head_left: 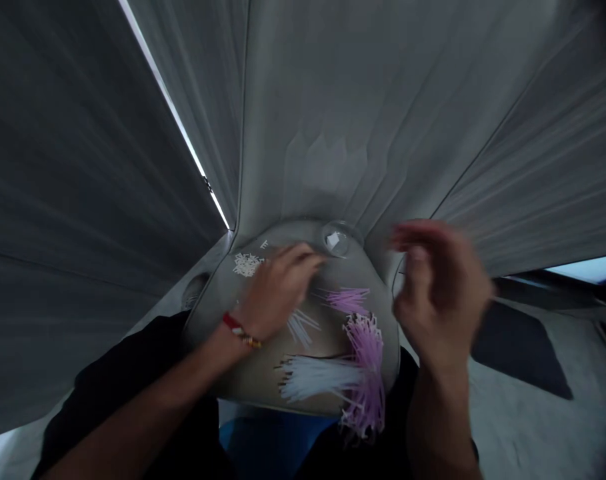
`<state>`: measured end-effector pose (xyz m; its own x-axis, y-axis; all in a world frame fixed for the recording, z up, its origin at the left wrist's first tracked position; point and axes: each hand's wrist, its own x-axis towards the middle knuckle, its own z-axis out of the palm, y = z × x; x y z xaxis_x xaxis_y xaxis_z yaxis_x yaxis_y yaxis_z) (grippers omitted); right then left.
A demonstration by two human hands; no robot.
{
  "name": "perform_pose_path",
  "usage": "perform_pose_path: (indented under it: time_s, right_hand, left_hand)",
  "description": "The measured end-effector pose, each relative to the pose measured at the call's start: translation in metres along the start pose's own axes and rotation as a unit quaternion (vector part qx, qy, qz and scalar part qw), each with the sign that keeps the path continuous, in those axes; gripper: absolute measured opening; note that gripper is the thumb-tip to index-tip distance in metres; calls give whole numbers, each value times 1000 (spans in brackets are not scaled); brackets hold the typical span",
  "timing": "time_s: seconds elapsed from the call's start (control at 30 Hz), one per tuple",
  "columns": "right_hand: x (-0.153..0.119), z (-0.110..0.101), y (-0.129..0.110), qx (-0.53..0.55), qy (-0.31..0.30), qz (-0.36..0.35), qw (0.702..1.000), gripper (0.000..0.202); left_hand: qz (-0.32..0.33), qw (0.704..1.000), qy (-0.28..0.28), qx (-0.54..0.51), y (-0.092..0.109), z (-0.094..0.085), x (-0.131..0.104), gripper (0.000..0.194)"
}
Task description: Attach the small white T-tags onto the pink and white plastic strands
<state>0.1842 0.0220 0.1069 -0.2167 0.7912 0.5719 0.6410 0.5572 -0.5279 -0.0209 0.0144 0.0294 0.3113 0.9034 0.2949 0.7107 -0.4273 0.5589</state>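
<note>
My left hand (283, 287), with a red and beaded bracelet at the wrist, hovers over the seat; its fingers are drawn together, and whatever they pinch is too blurred to make out. To the right, my right hand (440, 293) is raised off the seat's edge, its fingers smeared by motion. Between them lie loose purple sticks (347, 300) and a few white sticks (303, 327). Nearer my lap, a thick bundle of white sticks (317, 379) crosses a bundle of purple sticks (369, 373). Small white pieces (247, 265) form a pile beyond my left hand.
A clear round dish (337, 240) with a white piece inside stands at the back of the padded grey seat (253, 383). Behind rises a tall backrest (327, 100). Grey curtains hang on both sides. A dark mat (520, 347) lies on the floor at right.
</note>
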Motion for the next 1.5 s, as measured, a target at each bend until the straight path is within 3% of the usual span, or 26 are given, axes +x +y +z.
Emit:
perform_pose_path:
  time_s: [0.03, 0.1, 0.17, 0.27, 0.43, 0.67, 0.8, 0.93, 1.13, 1.3, 1.5]
  right_hand:
    - [2, 6, 6, -6, -31, 5, 999, 25]
    - [1, 22, 23, -22, -149, 8, 989, 18]
    - [-5, 40, 43, -65, -244, 20, 967, 14]
    - [-22, 65, 65, -149, -369, 51, 916, 14]
    - [-39, 87, 75, -189, -444, 60, 874, 20]
    - [-38, 89, 72, -152, -445, 50, 881, 20]
    - [-29, 90, 70, 50, -365, 52, 928, 17]
    - [-21, 93, 65, 205, -302, 119, 923, 11]
    - [-14, 86, 52, 274, -277, 172, 905, 12]
    - [-10, 87, 46, 317, -248, 158, 902, 10]
    - [-9, 89, 42, 324, -222, 149, 908, 11]
  left_hand:
    - [-45, 997, -32, 62, -19, 5, 5, 29]
    - [-74, 992, -41, 88, -49, 15, 10, 17]
    - [-89, 986, -53, 134, -63, 22, 9, 16]
    - [-117, 969, -95, 194, -67, 27, 6, 17]
    - [-151, 961, -138, 189, -63, 33, 6, 15]
    - [-141, 977, -117, 108, -66, 32, 10, 5]
    - [-97, 990, -95, -26, -61, 26, 17, 4]
    - [-69, 967, 8, -243, -48, 22, 22, 5]
    - [-78, 944, 103, -305, -34, 20, 23, 6]
    - [-102, 912, 108, -382, -36, 18, 25, 19]
    - [-93, 921, 145, -349, -39, 16, 25, 23]
